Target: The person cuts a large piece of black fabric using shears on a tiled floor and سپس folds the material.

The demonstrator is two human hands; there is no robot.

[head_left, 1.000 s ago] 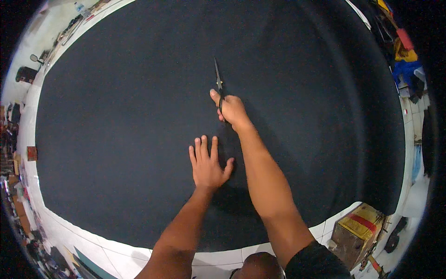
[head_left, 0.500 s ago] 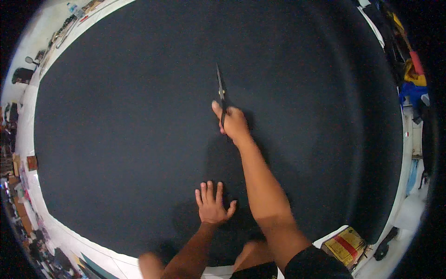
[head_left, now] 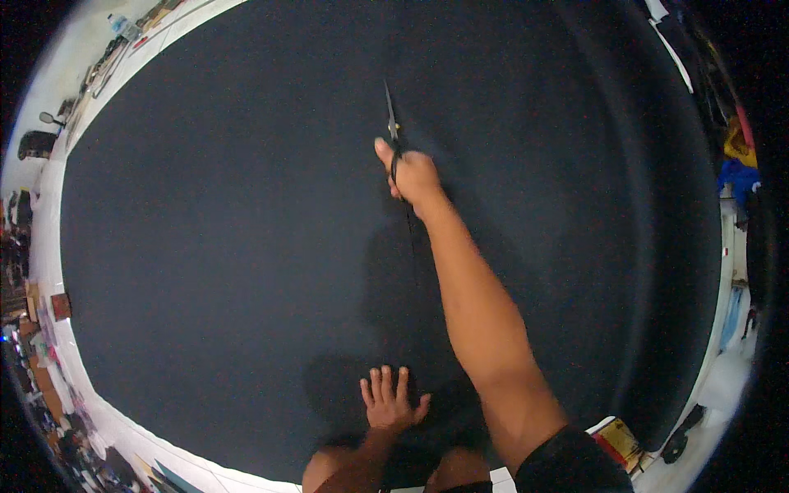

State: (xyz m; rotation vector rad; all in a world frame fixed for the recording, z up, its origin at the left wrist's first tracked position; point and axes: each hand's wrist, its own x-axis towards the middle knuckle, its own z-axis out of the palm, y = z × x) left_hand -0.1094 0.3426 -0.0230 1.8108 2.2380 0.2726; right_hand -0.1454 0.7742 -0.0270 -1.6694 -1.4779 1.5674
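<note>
A large sheet of black fabric (head_left: 222, 246) spreads over the floor beneath both hands. My right hand (head_left: 417, 177) is closed round the black handles of a pair of scissors (head_left: 391, 115), its thumb on top. The blades point away from me and lie along the fabric; they look nearly together. Behind the scissors a thin cut line runs back through the fabric toward me. My left hand (head_left: 389, 407) rests flat on the fabric near my knees, fingers spread, holding nothing.
White floor tiles (head_left: 148, 431) border the fabric. A yellow and red box (head_left: 616, 444) sits at the near right edge, and a small brown block (head_left: 61, 306) at the left. Tools and a clear bottle (head_left: 123, 27) line the far left; bags and cloths lie along the right.
My right hand and the scissors have moved farther away across the fabric, and a cut line shows behind them. In the picture, my left hand sits lower, still flat.
</note>
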